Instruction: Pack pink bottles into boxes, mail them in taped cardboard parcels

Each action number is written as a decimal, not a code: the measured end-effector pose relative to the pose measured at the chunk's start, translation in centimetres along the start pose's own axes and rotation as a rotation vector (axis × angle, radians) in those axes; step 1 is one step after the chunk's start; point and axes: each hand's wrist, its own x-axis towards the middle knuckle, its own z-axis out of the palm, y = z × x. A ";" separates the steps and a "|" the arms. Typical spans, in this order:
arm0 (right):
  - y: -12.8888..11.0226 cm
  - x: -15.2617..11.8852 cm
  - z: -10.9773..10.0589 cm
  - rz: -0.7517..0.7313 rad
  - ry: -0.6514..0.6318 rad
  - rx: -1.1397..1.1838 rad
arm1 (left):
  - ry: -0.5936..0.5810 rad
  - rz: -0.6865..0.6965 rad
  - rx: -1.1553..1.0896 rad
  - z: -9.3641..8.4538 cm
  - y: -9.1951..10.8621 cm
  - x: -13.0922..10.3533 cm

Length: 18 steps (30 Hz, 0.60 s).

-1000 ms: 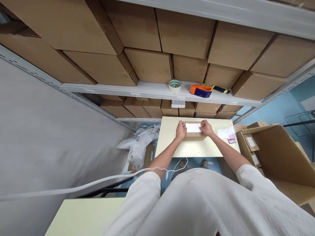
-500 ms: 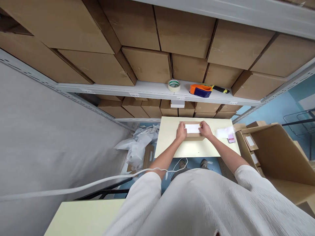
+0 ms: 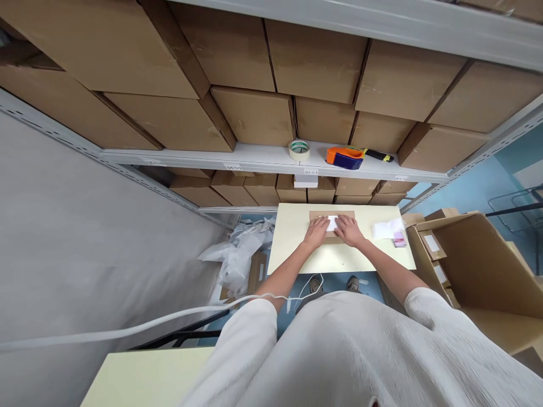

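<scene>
A small brown cardboard box (image 3: 332, 215) lies on the pale yellow table (image 3: 292, 254) in front of me. On its top is a white label (image 3: 332, 224), partly covered by my hands. My left hand (image 3: 317, 230) lies flat over the label's left part, fingers stretched out. From the other side my right hand (image 3: 348, 229) rests flat on the label's right part, its fingers also stretched. The middle of the label shows between the fingertips. Neither hand is wrapped round anything.
Right of the box lie a clear plastic packet (image 3: 384, 229) and a small purple card (image 3: 399, 239). A large open carton (image 3: 496, 265) stands right of the table. On the shelf (image 3: 254, 155) are a tape roll (image 3: 299, 149) and an orange tape dispenser (image 3: 344, 157). A white cable (image 3: 169, 312) crosses lower left.
Both hands have gone from pinching the label's ends to lying flat on it, closer together. The view has tilted slightly; the box stays in place.
</scene>
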 end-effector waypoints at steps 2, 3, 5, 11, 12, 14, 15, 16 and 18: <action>0.1 -0.8 0.7 -0.011 -0.037 -0.007 | -0.045 0.015 0.018 0.5 -0.3 -0.3; 0.3 -1.2 0.9 0.007 -0.046 -0.011 | -0.054 -0.009 0.033 0.7 -0.5 -0.5; 0.9 -1.9 1.2 0.078 -0.038 -0.015 | -0.059 -0.082 0.054 0.9 -0.9 -0.7; 2.7 -1.3 0.0 0.387 -0.050 0.166 | -0.193 -0.098 0.101 -0.6 -1.5 1.5; 2.8 -0.9 -0.2 0.415 -0.072 0.221 | -0.251 -0.076 0.125 -1.0 -1.4 2.2; 2.8 -0.5 -0.4 0.422 -0.107 0.305 | -0.361 -0.054 0.186 -1.5 -1.1 3.9; 2.8 -0.5 -0.3 0.413 -0.116 0.328 | -0.410 -0.055 0.216 -1.7 -0.8 4.6; 2.9 -0.6 -0.1 0.404 -0.119 0.340 | -0.455 -0.057 0.242 -1.7 -0.6 5.2; 3.1 -1.2 0.7 0.386 -0.111 0.352 | -0.524 -0.060 0.285 -1.7 -0.2 5.9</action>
